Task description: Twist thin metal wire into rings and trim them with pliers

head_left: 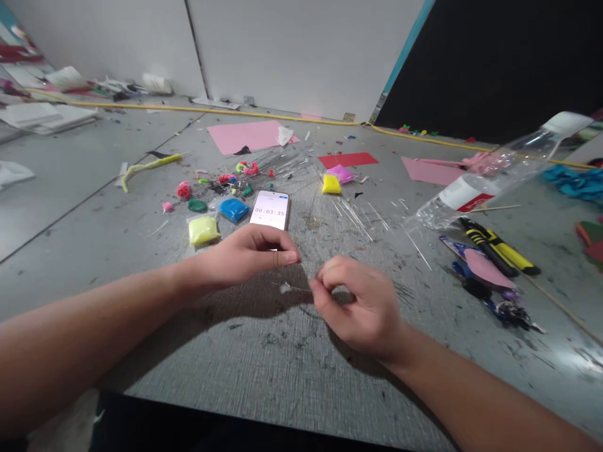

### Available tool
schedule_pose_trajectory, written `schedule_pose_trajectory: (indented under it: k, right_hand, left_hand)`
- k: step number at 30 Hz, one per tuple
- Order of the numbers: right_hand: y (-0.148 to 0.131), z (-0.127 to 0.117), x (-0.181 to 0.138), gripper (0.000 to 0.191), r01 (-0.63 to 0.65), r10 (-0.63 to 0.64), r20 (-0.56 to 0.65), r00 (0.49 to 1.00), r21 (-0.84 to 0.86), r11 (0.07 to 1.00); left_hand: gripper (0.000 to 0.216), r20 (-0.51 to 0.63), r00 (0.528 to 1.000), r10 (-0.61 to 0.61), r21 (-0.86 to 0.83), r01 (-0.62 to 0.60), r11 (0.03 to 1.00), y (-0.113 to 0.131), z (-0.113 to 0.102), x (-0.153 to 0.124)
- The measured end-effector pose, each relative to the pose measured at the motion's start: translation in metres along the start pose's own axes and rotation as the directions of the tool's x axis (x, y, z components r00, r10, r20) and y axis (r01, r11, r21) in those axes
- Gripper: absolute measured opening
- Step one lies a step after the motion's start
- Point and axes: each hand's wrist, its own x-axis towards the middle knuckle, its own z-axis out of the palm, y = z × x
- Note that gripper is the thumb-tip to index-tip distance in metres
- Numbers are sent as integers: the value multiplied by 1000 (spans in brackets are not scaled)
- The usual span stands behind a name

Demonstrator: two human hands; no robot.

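Observation:
My right hand [355, 304] pinches the end of a thin wire [301, 289] between thumb and forefinger. Near the wire's far end sits a small whitish lump [285, 287]. Just to the left, my left hand [264, 248] is closed in a pinch, its fingertips a little apart from the right ones. What it holds, if anything, is too small to make out. Right behind my left hand lies a phone [270, 210] with a running-time display, its lower part covered by the hand. More thin wires [404, 292] lie beside my right hand.
Clay packets in pale yellow [203, 231], blue [233, 209] and bright yellow [331, 184] lie around the phone. Loose wires [355, 220] are scattered behind my right hand. A plastic bottle [499, 172] leans at the right, near yellow-black pliers [499, 248]. Pink paper [245, 136] lies farther back.

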Motion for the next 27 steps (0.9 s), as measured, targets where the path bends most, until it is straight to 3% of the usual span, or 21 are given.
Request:
schedule_pose_trajectory:
  k: [2,4,6,8,11,14,17,21,27]
  right_hand:
    - [-1,3,-2,16,-142,148,-49,988,114,983]
    - [-1,5,-3,25,-273,296,-86,951,212,938]
    - [0,6,-2,19,-370,400,-81,913,250,895]
    - [2,6,1,9,-446,481,-61,875,291,847]
    - [6,7,4,8,-488,554,-45,832,417,767]
    - [9,7,5,3,-463,566,-81,820,488,740]
    - [10,7,3,6,-374,500,-144,854,497,783]
    - [9,6,-2,13,-256,369,-213,905,419,871]
    - [7,1,-5,10,-269,330,-189,925,286,919]
  left_hand:
    - [12,-26,999,-24,-102,21,995,-2,1,-1]
    - [13,-45,998,-39,-204,29,979,-6,1,-2]
    - [13,-43,998,-44,-262,31,964,-9,1,-2]
    - [13,-29,999,-45,-272,36,962,-11,0,-1]
    - [13,-24,998,-54,-283,46,958,-13,0,0]
    - [14,-31,997,-70,-324,57,944,-13,0,1]
    - [15,7,997,-78,-312,76,947,-12,1,1]
    - [13,79,994,-76,-282,96,955,-11,1,1]
    - [19,75,994,-79,-372,101,923,-11,2,-1]
